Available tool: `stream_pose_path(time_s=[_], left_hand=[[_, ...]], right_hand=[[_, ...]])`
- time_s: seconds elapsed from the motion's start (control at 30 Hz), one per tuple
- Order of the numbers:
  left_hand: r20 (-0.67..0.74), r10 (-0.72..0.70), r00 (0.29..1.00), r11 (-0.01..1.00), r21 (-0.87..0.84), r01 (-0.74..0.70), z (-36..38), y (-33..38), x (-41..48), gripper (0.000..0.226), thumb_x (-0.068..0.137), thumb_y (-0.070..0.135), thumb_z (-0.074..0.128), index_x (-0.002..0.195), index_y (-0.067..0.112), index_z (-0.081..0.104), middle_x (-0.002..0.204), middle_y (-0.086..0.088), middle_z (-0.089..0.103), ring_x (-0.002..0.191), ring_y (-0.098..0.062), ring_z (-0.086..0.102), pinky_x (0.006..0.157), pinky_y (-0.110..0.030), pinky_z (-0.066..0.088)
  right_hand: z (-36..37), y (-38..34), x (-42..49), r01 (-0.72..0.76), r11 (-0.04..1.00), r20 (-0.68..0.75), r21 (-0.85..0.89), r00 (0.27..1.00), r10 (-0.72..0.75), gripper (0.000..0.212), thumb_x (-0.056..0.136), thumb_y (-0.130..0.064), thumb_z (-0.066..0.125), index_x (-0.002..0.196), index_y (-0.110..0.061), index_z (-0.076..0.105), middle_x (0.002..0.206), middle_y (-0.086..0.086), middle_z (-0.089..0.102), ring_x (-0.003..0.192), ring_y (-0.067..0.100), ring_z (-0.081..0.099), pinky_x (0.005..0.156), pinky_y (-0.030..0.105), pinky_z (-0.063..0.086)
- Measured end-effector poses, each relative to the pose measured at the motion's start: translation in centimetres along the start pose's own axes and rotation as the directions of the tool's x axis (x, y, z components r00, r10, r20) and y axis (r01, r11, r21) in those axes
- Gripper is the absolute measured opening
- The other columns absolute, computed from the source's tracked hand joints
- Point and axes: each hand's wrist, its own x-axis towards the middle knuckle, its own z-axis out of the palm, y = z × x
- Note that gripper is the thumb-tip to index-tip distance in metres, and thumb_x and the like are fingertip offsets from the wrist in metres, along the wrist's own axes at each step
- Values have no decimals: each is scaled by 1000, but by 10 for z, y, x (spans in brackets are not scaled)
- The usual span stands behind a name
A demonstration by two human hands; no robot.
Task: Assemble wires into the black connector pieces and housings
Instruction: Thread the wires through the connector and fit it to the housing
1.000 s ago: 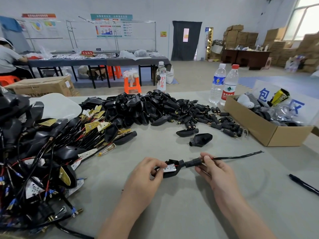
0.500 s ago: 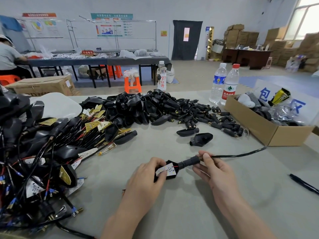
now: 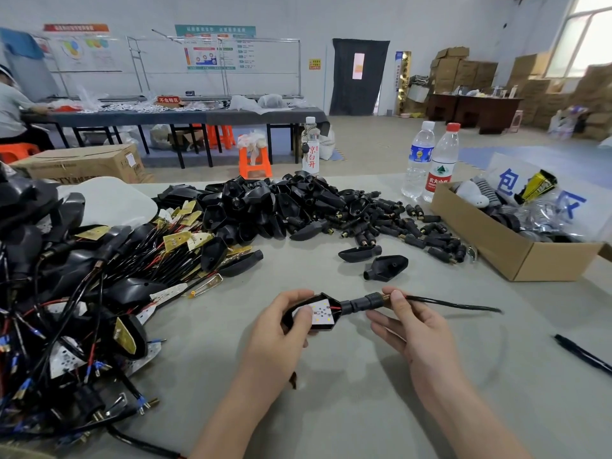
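My left hand (image 3: pixel 280 329) grips a black housing (image 3: pixel 299 308) just above the table, thumb pressing on the white LED board (image 3: pixel 321 314) seated inside it. A black connector piece (image 3: pixel 362 303) sticks out of the housing's right end. My right hand (image 3: pixel 410 321) pinches the black wire (image 3: pixel 453 304) where it leaves the connector; the wire trails off to the right across the table. Red wires show between board and connector.
A heap of empty black housings and connectors (image 3: pixel 298 207) lies behind my hands, two loose housings (image 3: pixel 381 265) nearer. Wired assemblies (image 3: pixel 76 293) pile up at left. A cardboard box (image 3: pixel 503 246) and two water bottles (image 3: pixel 430 160) stand at right; a black pen (image 3: pixel 583 352) lies far right.
The housing has turned so the white board now faces up, with my left thumb on it. My right hand has slid along to the connector's wire end.
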Motion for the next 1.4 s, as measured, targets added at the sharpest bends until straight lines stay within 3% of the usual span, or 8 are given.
stream_pose_path(time_s=[0.1, 0.37, 0.5, 0.73, 0.83, 0.93, 1.03, 1.4], left_hand=[[-26, -12, 1000, 995, -101, 9, -2, 6, -1, 22, 101, 9, 54, 108, 24, 68, 87, -2, 76, 65, -9, 63, 62, -20, 50], [-45, -7, 999, 989, -145, 0, -3, 9, 0, 20, 101, 11, 54, 108, 23, 69, 78, -2, 75, 63, -6, 60, 61, -18, 49], [-23, -9, 1000, 989, -146, 5, -2, 8, 0, 21, 102, 12, 53, 110, 24, 69, 83, -3, 75, 67, -10, 61, 63, -19, 50], [4, -43, 999, 979, -202, 43, -2, 7, 1, 22, 103, 13, 52, 110, 23, 70, 86, -8, 75, 71, -16, 62, 63, -22, 50], [46, -124, 991, 910, -392, 132, -3, 8, 4, 23, 102, 7, 52, 107, 16, 73, 88, -13, 74, 71, -21, 62, 60, -26, 50], [147, -233, 961, 735, -621, 273, -3, 11, 7, 20, 91, 5, 59, 98, 9, 77, 87, -17, 71, 62, -21, 60, 53, -26, 50], [211, -273, 939, 651, -678, 342, -3, 13, 9, 22, 79, 10, 63, 95, 6, 78, 84, -16, 71, 57, -21, 59, 51, -25, 49], [257, -258, 931, 616, -698, 364, -3, 14, 7, 23, 81, 12, 63, 95, 12, 81, 89, -13, 72, 60, -19, 60, 53, -25, 50]], right_hand=[[1, -1, -3, 25, 999, 15, -26, 1000, -25, 19, 99, -23, 58, 107, -13, 72, 96, -7, 78, 88, 24, 76, 65, 22, 59], [6, -2, -4, -40, 991, 82, 127, 996, 30, 21, 97, -20, 58, 111, -8, 69, 103, 8, 75, 90, 29, 75, 68, 26, 60], [7, -2, -4, -58, 984, 117, 166, 992, 39, 20, 95, -14, 60, 112, -8, 68, 97, 6, 75, 86, 26, 75, 69, 25, 60], [8, -3, -6, -19, 976, 146, 218, 989, -13, 24, 91, -13, 59, 112, -5, 67, 107, 11, 75, 86, 23, 73, 73, 24, 59], [10, -8, -8, -5, 964, 175, 265, 984, -43, 31, 83, -16, 62, 112, -5, 66, 113, 14, 74, 93, 25, 72, 74, 23, 59], [13, -11, -11, -64, 937, 212, 342, 977, -11, 29, 83, -14, 63, 109, -5, 69, 114, 17, 73, 95, 27, 73, 73, 23, 59], [15, -14, -16, -153, 906, 235, 394, 970, 62, 21, 82, -14, 64, 97, -7, 78, 112, 19, 73, 99, 29, 73, 71, 22, 59], [22, -20, -25, -259, 835, 249, 485, 957, 151, 20, 79, -14, 68, 92, -6, 81, 113, 22, 72, 96, 28, 75, 65, 21, 60]])
